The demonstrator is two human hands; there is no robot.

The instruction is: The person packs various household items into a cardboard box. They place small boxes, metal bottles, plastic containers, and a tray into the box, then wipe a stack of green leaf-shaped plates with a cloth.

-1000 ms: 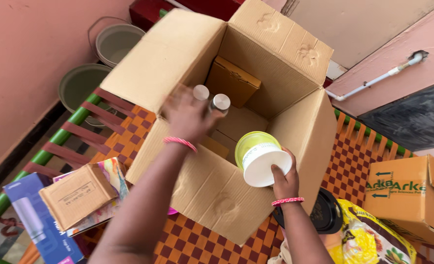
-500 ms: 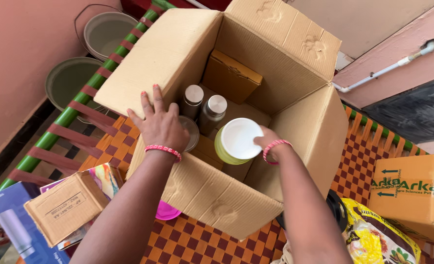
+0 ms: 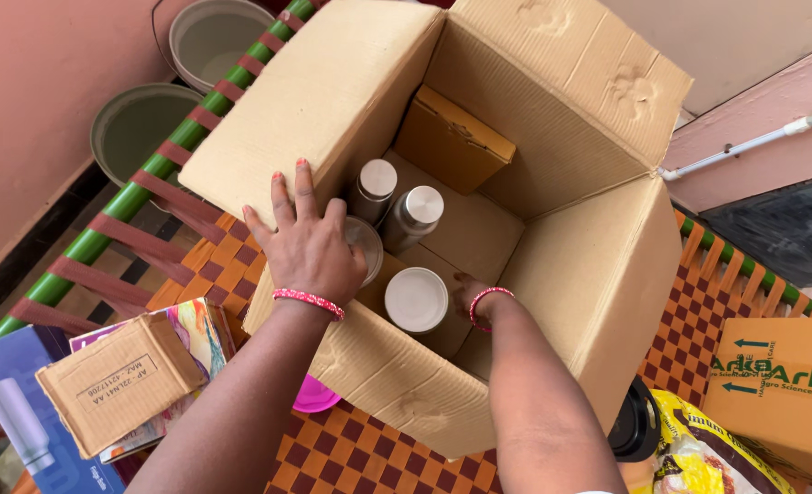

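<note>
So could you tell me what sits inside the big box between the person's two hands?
In the head view, a round clear-lidded container and the white-bottomed tub lie between the left hand on the carton's flap and the right hand inside.

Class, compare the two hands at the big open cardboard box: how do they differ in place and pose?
The left hand lies flat with fingers spread on the box flap, outside it; the right hand reaches down inside, beside the white-bottomed container. The left hand shows whole; the right hand is partly hidden, so its grip cannot be told. Both wrists wear a pink beaded band.
</note>
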